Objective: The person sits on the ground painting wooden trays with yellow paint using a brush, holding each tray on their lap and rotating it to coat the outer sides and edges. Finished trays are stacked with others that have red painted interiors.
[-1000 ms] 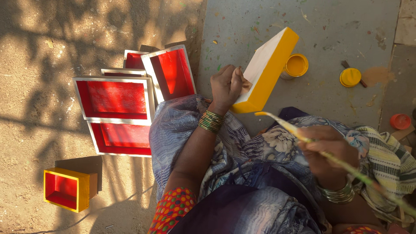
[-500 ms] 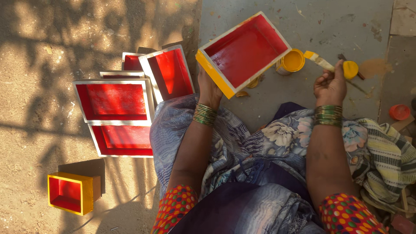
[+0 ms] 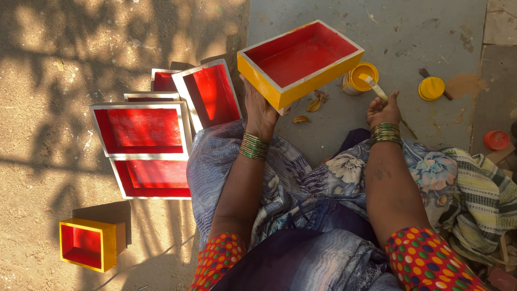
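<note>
The left hand (image 3: pixel 262 110) holds a wooden tray (image 3: pixel 300 62) from below, fingers closed on its underside, open face up and tilted. Its inside is red, the side facing the person yellow, the rim pale. The right hand (image 3: pixel 383 109) has its fingers closed on a thin brush (image 3: pixel 377 87) whose tip sits in the open yellow paint pot (image 3: pixel 361 77), just beyond the fingers. Beyond the left hand's far side, several trays (image 3: pixel 141 129) lie on the ground red inside, their outsides apparently unpainted; one small box (image 3: pixel 89 243) already shows yellow sides. So most of the yellow coating appears left to do.
</note>
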